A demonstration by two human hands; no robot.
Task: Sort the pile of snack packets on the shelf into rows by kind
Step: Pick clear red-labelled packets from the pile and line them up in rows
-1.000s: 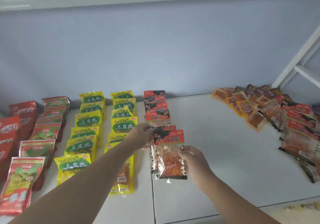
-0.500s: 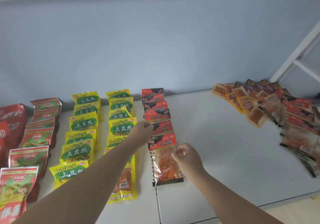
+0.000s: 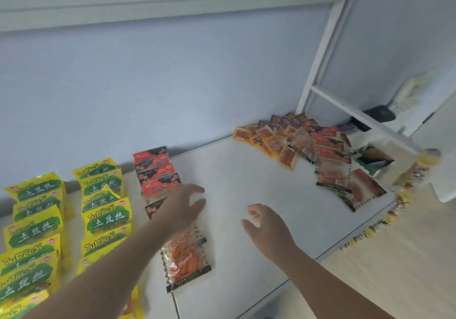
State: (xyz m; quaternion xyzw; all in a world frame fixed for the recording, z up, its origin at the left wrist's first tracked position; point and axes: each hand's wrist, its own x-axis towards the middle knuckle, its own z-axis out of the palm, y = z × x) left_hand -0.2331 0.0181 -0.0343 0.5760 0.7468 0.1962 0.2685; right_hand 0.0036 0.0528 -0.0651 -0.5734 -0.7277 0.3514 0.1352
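Both hands are empty and open. The left hand [image 3: 183,207] hovers with its fingers spread and straight over the near half of the red-and-black row [image 3: 158,170]. It is blurred, so I cannot tell whether the palm touches the packets beneath it. The right hand [image 3: 266,225] hangs just right of that row above bare shelf [image 3: 246,183], its fingers loosely bent and the thumb apart, holding nothing. The nearest packet [image 3: 187,257] of the row lies flat at its front end, partly under the left wrist, with clear film showing orange strips. Half a second ago the right hand was pinching this packet at its top edge and the left hand was closed on the row farther back. Now the right hand has let go and slid off to the right, and the left hand has opened. Left of the row stand two yellow rows [image 3: 106,217] of overlapping packets. Well to its right, against the back wall, the unsorted pile [image 3: 308,150] lies fanned out.
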